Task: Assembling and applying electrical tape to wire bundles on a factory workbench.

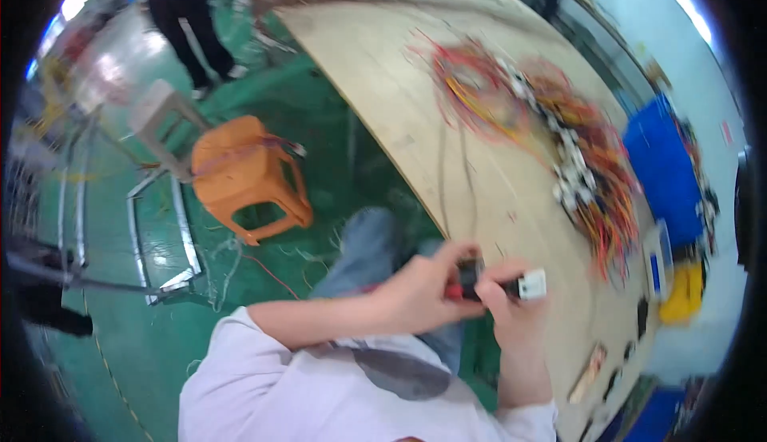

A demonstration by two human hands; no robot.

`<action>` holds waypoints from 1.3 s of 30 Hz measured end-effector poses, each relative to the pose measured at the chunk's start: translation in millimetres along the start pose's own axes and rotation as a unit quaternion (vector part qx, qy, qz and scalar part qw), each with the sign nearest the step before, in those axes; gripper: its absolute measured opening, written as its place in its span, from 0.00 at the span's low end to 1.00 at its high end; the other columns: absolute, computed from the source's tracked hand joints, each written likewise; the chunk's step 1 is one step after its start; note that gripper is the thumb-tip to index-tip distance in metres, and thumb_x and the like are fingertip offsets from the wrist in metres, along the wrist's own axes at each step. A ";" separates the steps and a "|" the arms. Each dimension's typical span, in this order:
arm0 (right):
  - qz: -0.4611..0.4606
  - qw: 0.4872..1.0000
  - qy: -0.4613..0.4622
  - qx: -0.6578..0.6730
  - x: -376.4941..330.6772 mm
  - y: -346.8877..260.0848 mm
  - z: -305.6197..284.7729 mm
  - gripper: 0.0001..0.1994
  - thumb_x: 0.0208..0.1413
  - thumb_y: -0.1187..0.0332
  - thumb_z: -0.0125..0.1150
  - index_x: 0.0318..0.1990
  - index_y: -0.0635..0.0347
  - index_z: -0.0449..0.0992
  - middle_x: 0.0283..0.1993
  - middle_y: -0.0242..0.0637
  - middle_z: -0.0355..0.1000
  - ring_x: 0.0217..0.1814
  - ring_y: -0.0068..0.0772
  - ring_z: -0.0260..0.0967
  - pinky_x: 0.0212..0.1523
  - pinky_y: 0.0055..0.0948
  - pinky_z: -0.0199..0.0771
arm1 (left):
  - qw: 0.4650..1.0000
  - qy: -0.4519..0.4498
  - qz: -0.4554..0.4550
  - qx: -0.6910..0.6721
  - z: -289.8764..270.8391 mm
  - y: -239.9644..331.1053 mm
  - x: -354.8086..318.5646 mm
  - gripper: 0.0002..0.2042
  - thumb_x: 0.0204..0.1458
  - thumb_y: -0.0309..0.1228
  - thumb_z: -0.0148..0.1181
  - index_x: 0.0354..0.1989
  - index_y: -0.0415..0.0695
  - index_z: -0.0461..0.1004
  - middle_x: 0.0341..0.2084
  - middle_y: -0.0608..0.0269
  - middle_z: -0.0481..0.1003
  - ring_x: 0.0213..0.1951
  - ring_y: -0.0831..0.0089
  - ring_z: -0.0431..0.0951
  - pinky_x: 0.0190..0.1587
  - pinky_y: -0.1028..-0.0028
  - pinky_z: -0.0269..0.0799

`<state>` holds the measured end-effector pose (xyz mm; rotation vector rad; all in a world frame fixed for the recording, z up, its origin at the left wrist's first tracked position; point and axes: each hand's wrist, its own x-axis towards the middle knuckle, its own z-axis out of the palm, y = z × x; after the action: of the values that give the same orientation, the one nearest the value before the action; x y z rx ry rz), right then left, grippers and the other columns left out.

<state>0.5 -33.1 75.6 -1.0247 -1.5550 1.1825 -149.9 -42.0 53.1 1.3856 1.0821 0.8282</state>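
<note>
My left hand (419, 286) is closed around a black and red piece (466, 276), blurred, whose kind I cannot make out. Close beside it, my right hand (510, 302) pinches a white plastic connector (533, 284) with a dark part running back from it toward the left hand. Both hands are in front of my body, at the near edge of the wooden table (383, 82). Whether the pieces in the two hands are joined is hidden by the fingers.
Wire harnesses with white connectors (574, 174) are heaped across the table. Beyond them stand a blue bin (661, 170) and a yellow container (681, 292). An orange stool (240, 166) and a metal frame (164, 242) are on the green floor at left. Another person (180, 18) stands farther back.
</note>
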 end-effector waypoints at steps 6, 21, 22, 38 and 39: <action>-0.021 0.998 0.042 0.034 7.0 1.4 1.4 0.06 0.39 0.81 0.58 0.26 0.63 0.69 0.29 0.37 0.66 0.29 0.24 0.62 0.30 0.20 0.62 | 0.822 -0.159 -0.175 -0.519 -5.8 -0.2 21.1 0.17 0.45 0.33 0.54 0.42 0.41 0.62 0.21 0.65 0.66 0.15 0.83 0.60 0.15 0.86 0.50; -0.001 0.994 0.099 0.036 8.1 -4.0 1.3 0.03 0.43 0.81 0.54 0.25 0.64 0.68 0.24 0.34 0.68 0.23 0.17 0.62 0.23 0.15 0.61 | 0.981 0.036 0.083 -0.172 2.9 -14.7 14.3 0.25 0.36 0.33 0.65 0.42 0.40 0.60 0.26 0.67 0.64 0.22 0.81 0.64 0.23 0.83 0.61; 0.001 0.993 0.106 0.051 10.9 -4.0 2.6 0.03 0.43 0.81 0.54 0.25 0.65 0.68 0.24 0.35 0.68 0.23 0.17 0.63 0.24 0.15 0.63 | 0.985 0.069 0.078 -0.138 3.2 -11.9 19.5 0.26 0.37 0.32 0.64 0.44 0.40 0.58 0.26 0.66 0.65 0.23 0.81 0.65 0.22 0.83 0.61; 0.038 0.975 0.185 0.117 15.9 16.5 -0.9 0.08 0.46 0.75 0.54 0.20 0.56 0.63 0.18 0.28 0.60 0.17 0.17 0.53 0.18 0.16 0.53 | 0.879 -0.098 0.229 -0.408 -10.9 -32.8 9.5 0.15 0.51 0.40 0.46 0.35 0.39 0.65 0.24 0.69 0.62 0.20 0.84 0.57 0.21 0.85 0.49; 0.054 0.979 0.160 0.116 18.6 10.4 2.6 0.08 0.46 0.74 0.54 0.20 0.57 0.63 0.18 0.27 0.60 0.18 0.17 0.54 0.18 0.16 0.53 | 0.895 -0.073 0.191 -0.397 -9.9 -31.3 5.5 0.12 0.49 0.36 0.52 0.35 0.40 0.65 0.24 0.71 0.61 0.23 0.85 0.59 0.24 0.86 0.53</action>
<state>-5.7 -13.9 68.3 -1.0921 -1.0957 1.1760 -161.9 -35.3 22.8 0.9257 0.2626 1.2499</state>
